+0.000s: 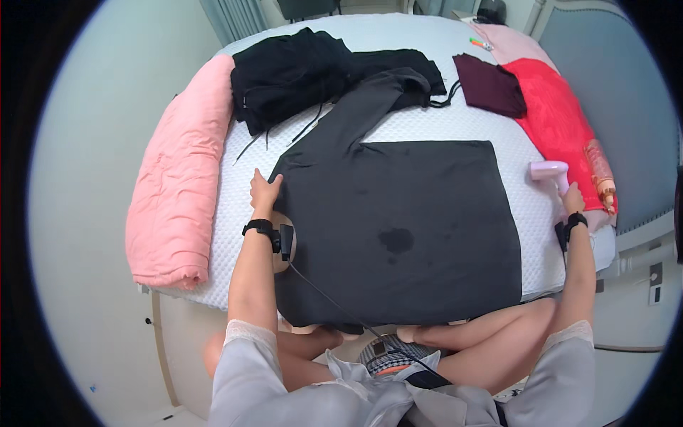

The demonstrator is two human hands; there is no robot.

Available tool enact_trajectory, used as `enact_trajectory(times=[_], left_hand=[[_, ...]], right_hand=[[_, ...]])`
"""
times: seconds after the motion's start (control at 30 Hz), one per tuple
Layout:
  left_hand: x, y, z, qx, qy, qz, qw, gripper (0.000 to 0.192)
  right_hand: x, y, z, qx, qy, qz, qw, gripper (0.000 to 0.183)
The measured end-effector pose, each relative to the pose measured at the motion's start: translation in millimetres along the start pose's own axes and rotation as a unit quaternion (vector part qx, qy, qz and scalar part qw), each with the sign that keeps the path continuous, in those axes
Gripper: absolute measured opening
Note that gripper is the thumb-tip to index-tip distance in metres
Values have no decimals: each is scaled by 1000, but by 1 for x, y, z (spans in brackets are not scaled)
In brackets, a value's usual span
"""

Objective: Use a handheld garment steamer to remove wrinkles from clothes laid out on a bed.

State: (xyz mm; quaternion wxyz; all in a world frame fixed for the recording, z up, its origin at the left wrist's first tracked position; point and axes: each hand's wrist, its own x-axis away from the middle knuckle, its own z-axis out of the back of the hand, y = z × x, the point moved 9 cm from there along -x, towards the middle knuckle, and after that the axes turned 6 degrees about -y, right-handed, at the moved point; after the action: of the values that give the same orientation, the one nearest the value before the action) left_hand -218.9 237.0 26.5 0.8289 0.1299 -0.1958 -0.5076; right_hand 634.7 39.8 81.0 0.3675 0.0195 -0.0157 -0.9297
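A dark grey long-sleeved top [443, 187] lies spread on the bed with its neck end to the left. Several darker, wet-looking spots mark it, the largest a patch [396, 240] near the middle. One sleeve [368, 101] stretches away towards the far side. My left hand [265, 190] rests at the top's left shoulder edge, thumb on the cloth and fingers apart. Over on the right, my right hand [573, 200] grips the handle of a lilac hair-dryer-shaped appliance [549, 170]. Its wide end points left, past the top's hem. Something beige [285, 261] shows at the neck opening.
A rolled pink quilt [176, 176] lies along the left edge. Black clothes with drawstrings [293, 74] are heaped at the back. A folded maroon garment [488, 85] overlaps red fabric [555, 101], where a doll [605, 184] lies. The blue headboard [597, 96] stands at right.
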Motion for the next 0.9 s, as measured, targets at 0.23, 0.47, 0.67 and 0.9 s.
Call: enact_trajectory(times=[0.23, 0.47, 0.67, 0.9], left_hand=[[-36, 14, -36, 49, -4, -95, 994, 50], [-36, 82, 20, 123, 149, -219, 956, 31], [-49, 112, 52, 140, 147, -252, 946, 26], [-65, 148, 77, 193, 255, -258, 912, 27]], right_hand=[[38, -124, 26, 122, -101, 216, 963, 32], [37, -257, -50, -198, -220, 171, 940, 48], [9, -291, -42, -277, -152, 147, 937, 24], [-57, -304, 28, -435, 84, 157, 882, 25]])
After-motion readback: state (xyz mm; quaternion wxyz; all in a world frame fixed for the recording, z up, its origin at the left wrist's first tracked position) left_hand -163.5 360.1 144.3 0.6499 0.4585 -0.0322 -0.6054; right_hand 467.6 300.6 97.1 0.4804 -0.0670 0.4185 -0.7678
